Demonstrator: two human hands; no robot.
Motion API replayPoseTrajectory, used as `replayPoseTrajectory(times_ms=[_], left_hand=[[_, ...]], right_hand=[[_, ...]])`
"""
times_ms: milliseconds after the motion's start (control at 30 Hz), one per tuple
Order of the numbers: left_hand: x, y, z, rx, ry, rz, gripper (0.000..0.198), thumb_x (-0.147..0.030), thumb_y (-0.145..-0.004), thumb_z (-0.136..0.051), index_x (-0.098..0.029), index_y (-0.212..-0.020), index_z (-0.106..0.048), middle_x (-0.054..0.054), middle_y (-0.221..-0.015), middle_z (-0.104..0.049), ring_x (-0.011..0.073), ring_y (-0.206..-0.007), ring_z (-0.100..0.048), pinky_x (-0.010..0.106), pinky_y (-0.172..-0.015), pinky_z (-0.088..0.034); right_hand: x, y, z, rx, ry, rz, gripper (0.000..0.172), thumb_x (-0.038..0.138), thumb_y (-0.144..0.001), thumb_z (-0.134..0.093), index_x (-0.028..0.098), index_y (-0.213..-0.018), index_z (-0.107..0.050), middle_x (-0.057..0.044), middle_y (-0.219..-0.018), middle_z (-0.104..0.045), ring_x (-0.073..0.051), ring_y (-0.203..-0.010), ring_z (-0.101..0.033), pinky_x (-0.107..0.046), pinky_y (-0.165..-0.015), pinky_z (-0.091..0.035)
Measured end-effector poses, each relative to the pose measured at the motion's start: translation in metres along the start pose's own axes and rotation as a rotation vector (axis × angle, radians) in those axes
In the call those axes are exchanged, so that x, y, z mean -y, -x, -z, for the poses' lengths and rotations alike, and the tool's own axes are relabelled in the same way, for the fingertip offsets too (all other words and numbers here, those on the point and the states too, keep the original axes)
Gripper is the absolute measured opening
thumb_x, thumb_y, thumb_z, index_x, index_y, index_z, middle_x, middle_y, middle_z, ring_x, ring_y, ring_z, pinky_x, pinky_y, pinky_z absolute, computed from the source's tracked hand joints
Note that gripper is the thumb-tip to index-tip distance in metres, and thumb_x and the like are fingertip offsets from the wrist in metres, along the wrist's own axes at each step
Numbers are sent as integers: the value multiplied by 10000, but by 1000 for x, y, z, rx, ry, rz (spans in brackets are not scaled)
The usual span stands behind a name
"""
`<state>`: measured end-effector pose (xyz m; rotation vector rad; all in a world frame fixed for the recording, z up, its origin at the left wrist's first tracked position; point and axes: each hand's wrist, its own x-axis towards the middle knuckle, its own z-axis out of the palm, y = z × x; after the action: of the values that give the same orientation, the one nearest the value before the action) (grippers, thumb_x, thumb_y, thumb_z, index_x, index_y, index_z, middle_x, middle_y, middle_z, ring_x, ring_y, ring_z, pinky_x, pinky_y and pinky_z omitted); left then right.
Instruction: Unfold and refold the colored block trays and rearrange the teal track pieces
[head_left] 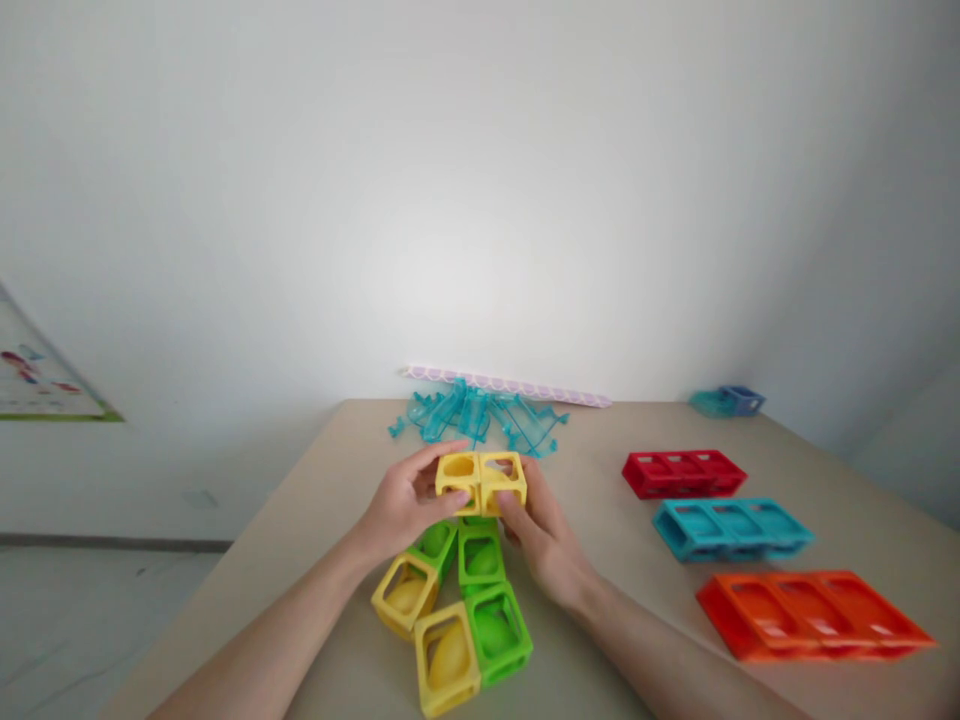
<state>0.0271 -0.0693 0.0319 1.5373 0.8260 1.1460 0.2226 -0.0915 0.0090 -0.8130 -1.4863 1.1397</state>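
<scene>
Below frame centre, the yellow cube pair (480, 484), long axis left-to-right, sits between the left hand (403, 506) and right hand (551, 548), each clamped on one end

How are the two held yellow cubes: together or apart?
Together: the held cubes meet side by side between left hand and right hand. Whether locked, I cannot tell.

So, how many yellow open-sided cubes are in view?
4: one yellow cube in the left hand, one in the right hand, two on the table beside green cubes; others may be hidden.
</scene>
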Motion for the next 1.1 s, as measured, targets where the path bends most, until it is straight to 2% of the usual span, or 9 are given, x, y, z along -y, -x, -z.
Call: replayPoseTrajectory(times_ms=[67, 133, 267, 433, 600, 700, 833, 967, 1100], left_hand=[[1, -1, 2, -48, -53, -57, 549, -276, -721, -759, -188, -1229, -574, 97, -1160, -670, 233, -1038, -648, 327, -902, -520], [2, -2, 5, -57, -106, -111, 538, -260, -710, -764, -188, -1212, -585, 95, -1197, -649, 230, -1057, -638, 325, -931, -504], [3, 1, 8, -26, -153, -138, 501, -248, -701, -768, -192, -1176, -618, 84, -1179, -654, 221, -1043, -637, 307, -926, -500], [-1, 4, 10, -46, -87, -86, 498, -268, -667, -790, -173, -1135, -649, 76, -1081, -691, 214, -956, -659, 286, -840, -526], [-8, 3, 10, -17, -38, -20, 445, -335, -670, -776, -164, -1071, -688, 71, -979, -719, 223, -856, -669, 294, -738, -539], [-10, 2, 11, -26, -22, -6, 414, -393, -688, -754, -167, -1031, -703, 79, -965, -719, 227, -836, -667, 296, -724, -532], [-9, 1, 12, 19, -15, -2, 514, -452, -656, -772, -171, -1078, -690, 87, -992, -696, 236, -858, -650, 281, -710, -509], [-9, 2, 12, 55, 42, 45, 523, -357, -593, -832, -186, -1066, -689, 55, -917, -693, 201, -772, -639, 252, -646, -487], [-6, -1, 14, -77, 220, 25, 396, -281, -627, -810, -188, -998, -709, 40, -865, -708, 178, -741, -644, 260, -671, -495]], right_hand=[[2, -1, 1, 75, -177, -6, 488, 397, -860, -581, 251, -1295, -418, -18, -920, -544, -141, -728, -503, -229, -570, -401], [5, -4, 3, 91, -279, -36, 473, 448, -864, -547, 236, -1278, -461, -13, -873, -535, -130, -671, -482, -227, -542, -383], [8, -7, 5, 55, -174, -92, 427, 450, -887, -533, 202, -1235, -523, 1, -786, -536, -100, -576, -454, -220, -515, -372], [6, -2, 7, 61, 188, 165, 654, 295, -857, -601, 248, -1438, -304, -84, -1122, -594, -194, -896, -589, -336, -781, -496], [11, -2, 12, 84, 467, 496, 483, 136, -855, -550, 269, -1309, -451, -89, -1218, -575, -224, -1066, -557, -384, -919, -460], [17, -3, 12, 143, 499, 527, 449, 113, -868, -517, 259, -1289, -459, -102, -1216, -579, -237, -1133, -539, -410, -951, -452], [19, -4, 9, 212, 511, 578, 489, 89, -888, -491, 276, -1337, -436, -101, -1257, -566, -227, -1193, -514, -414, -988, -438], [18, -4, 7, 234, 538, 647, 516, 65, -896, -471, 306, -1351, -440, -91, -1318, -527, -215, -1231, -488, -407, -1004, -427], [28, 4, 7, 171, 608, 624, 580, 141, -858, -538, 273, -1402, -387, -130, -1451, -355, -284, -1283, -414, -476, -1022, -394]])
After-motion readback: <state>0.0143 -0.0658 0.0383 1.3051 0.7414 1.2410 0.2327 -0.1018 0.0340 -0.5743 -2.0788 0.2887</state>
